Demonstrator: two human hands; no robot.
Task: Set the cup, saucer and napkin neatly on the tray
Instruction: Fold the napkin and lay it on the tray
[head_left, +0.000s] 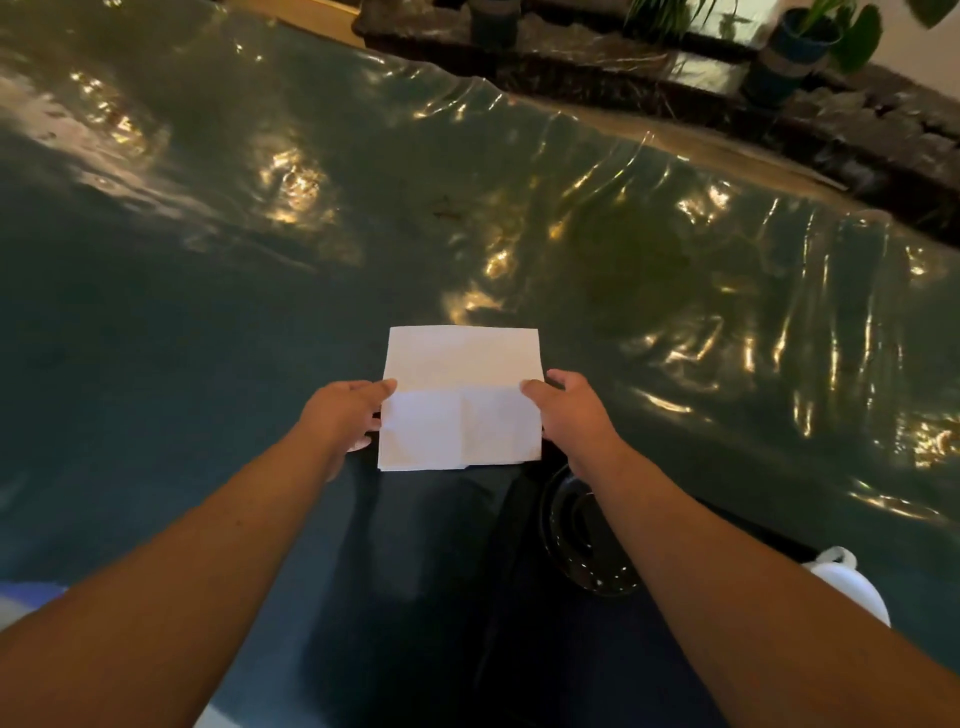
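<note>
Both hands, left hand and right hand, pinch the side edges of the white napkin above the dark counter. An uneven pull could crease it or spoil its fold.

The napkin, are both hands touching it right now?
Touching. The head view shows the left hand gripping the white napkin's left edge and the right hand gripping its right edge, thumbs lying on top.
</note>
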